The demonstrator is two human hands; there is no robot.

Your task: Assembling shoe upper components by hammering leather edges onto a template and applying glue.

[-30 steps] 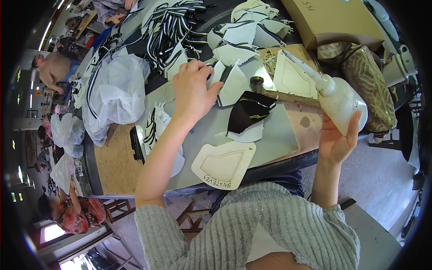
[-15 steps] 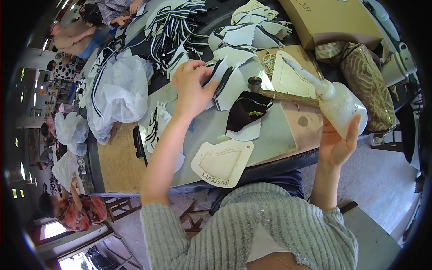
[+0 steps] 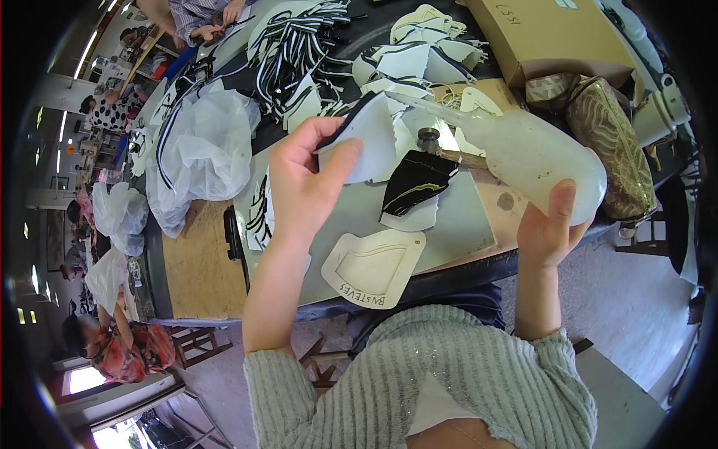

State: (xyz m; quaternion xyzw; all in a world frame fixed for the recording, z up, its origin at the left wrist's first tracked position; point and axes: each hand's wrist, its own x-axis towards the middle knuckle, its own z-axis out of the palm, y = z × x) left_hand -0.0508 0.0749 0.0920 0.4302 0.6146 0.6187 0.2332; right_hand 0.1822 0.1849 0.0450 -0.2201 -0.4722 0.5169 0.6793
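Note:
My left hand (image 3: 303, 183) holds a white cut fabric piece with a black edge (image 3: 372, 138) lifted above the table. My right hand (image 3: 550, 228) grips a translucent squeeze bottle (image 3: 535, 161), tilted so that its long thin nozzle (image 3: 419, 105) points at the top of the held piece. Below them on the grey work surface (image 3: 449, 232) lie a black piece on a white one (image 3: 413, 187) and a cream template with a cut-out (image 3: 370, 266).
More white pieces (image 3: 419, 56) and striped black-and-white strips (image 3: 299, 45) are piled at the far side. A cardboard box (image 3: 550, 34), a patterned bag (image 3: 609, 142), crumpled plastic (image 3: 198, 153) and a small hammer-like tool (image 3: 441, 148) surround the work area. Other people sit at the left.
My left hand picked a white piece from the pile and raised it toward me. My right hand tipped the bottle so the nozzle reaches the piece.

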